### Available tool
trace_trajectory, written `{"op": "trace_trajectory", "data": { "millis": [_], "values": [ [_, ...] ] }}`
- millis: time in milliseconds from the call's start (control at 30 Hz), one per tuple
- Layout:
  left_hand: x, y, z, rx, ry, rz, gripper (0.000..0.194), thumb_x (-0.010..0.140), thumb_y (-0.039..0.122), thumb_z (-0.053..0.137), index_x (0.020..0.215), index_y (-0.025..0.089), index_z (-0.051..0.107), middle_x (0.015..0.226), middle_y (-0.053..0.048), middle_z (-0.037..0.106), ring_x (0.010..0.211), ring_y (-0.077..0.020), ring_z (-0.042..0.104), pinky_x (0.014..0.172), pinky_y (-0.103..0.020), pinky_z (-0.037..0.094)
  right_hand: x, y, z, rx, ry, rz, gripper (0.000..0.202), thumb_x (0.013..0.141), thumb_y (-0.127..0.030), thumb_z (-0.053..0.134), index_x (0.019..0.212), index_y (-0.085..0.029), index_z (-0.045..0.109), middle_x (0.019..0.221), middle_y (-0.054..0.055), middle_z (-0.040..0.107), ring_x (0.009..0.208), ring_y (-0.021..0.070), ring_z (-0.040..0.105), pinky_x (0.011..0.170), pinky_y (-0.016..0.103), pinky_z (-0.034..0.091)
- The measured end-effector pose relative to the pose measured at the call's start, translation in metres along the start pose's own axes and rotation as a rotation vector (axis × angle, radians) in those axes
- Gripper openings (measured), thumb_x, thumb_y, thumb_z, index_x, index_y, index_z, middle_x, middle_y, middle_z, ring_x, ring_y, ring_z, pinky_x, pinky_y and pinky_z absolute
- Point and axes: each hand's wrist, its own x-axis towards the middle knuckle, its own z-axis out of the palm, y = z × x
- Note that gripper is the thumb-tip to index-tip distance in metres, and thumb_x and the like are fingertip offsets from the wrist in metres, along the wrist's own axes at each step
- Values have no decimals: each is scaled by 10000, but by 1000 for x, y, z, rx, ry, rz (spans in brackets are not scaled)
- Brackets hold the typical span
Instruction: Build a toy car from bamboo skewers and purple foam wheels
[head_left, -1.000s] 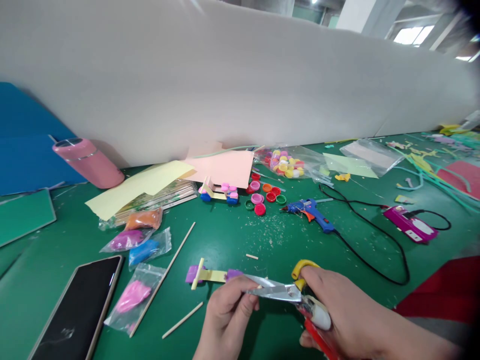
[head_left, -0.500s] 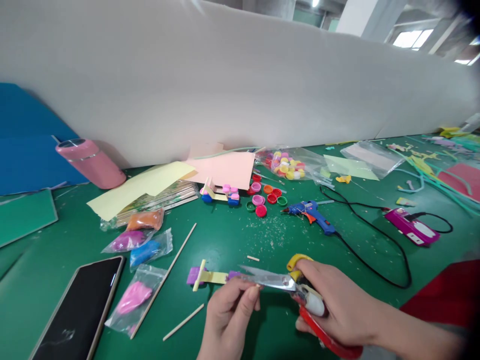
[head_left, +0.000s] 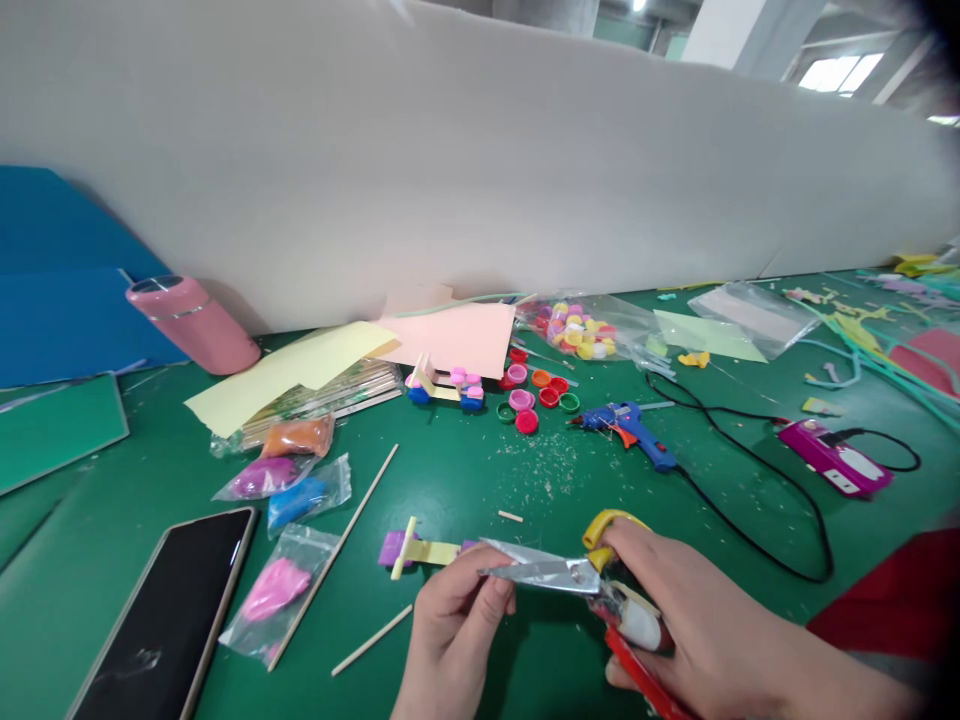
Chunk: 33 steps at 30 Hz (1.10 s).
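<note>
My right hand [head_left: 682, 610] is wrapped round the yellow and red handles of a pair of scissors [head_left: 555, 572], whose blades point left and stand slightly apart. At the blade tips, my left hand [head_left: 461, 620] is closed in a pinch; what its fingers hold is too hidden to make out. Just behind that hand lies a small piece with a pale yellow strip [head_left: 431, 552] and purple ends, its right end partly covered. A short stick bit [head_left: 511, 516] rests beyond the blades. Another short stick [head_left: 372, 640] lies left of my left hand.
A phone [head_left: 165, 615], bagged clay [head_left: 276, 588] and a long stick [head_left: 334, 555] lie at left. Farther back are a small blue and pink model [head_left: 446, 390], bottle caps [head_left: 526, 421], and a blue glue gun [head_left: 630, 430] with its cord trailing right. A pink bottle [head_left: 196, 325] stands at back left.
The scissor blades have parted a little, and their tips now overlap the left fingertips. My right hand has shifted slightly right and down. The whole view has moved slightly.
</note>
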Motion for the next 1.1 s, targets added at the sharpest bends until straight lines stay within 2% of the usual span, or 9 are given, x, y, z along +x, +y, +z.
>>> {"op": "trace_trajectory", "data": {
  "millis": [367,600,767,900,1000,1100],
  "values": [
    [2,-1,-3,98,-46,148,115,780,167,564,743,208,665,579,11,574,534,-116,491,498,-193,383,-4,3,-1,1,-21,0,381,630,-393,654,873,-222,415,814,25,548,631,175,480,521,264,350],
    [0,1,-6,191,-116,140,134,792,146,532,746,200,645,582,6,575,545,-127,518,518,-198,397,0,4,4,-25,-86,68,435,548,-437,699,804,-217,423,752,-1,532,575,158,456,483,248,298],
    [-1,3,-5,215,-110,150,124,796,178,532,749,208,643,559,17,561,521,-121,507,507,-193,385,0,7,7,-62,-88,36,385,573,-430,667,780,-224,416,710,-14,542,522,146,432,459,248,259],
    [0,6,-4,251,-143,104,177,797,203,531,635,181,600,538,16,529,504,-112,466,481,-192,343,1,11,12,-87,-79,15,364,601,-421,650,791,-223,412,708,-6,571,524,158,455,465,258,255],
    [0,6,-2,225,-110,26,257,794,247,547,550,166,562,519,14,505,498,-107,432,479,-200,318,3,14,16,-69,-70,-4,290,682,-407,601,794,-222,408,705,4,579,558,171,485,480,263,266],
    [0,4,2,85,-47,-76,233,785,318,567,618,164,620,503,17,500,505,-105,422,498,-209,313,7,13,16,42,-36,22,218,767,-381,536,793,-227,384,685,-10,556,545,150,469,477,251,281]
  ]
}}
